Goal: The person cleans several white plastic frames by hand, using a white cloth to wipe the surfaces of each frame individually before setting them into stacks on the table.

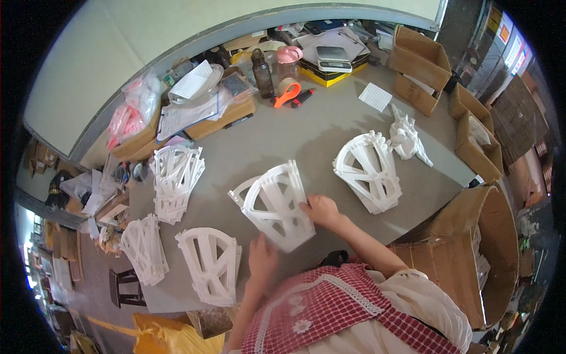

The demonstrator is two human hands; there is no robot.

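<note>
My right hand (321, 210) is closed on the right edge of a stack of white fan-shaped plastic frames (272, 203), held tilted over the middle of the table. By the lower left corner of that stack is my left hand (263, 258), blurred, so its grip does not show. More frames of this kind stand in piles: one pile (210, 265) just left of my left hand, another (145, 251) at the table's left edge, a third (175, 183) farther back, and one pile (368, 171) to the right. Small white plastic parts (407, 137) lie heaped beside the right pile.
Along the back of the grey table (321, 127) are a dark bottle (262, 74), a pink-lidded jar (289, 62), orange tape (287, 94), a red-and-black cutter (303, 98) and a scale (333, 59). Cardboard boxes (420, 53) line the right side; a large open carton (448, 248) stands near my right arm.
</note>
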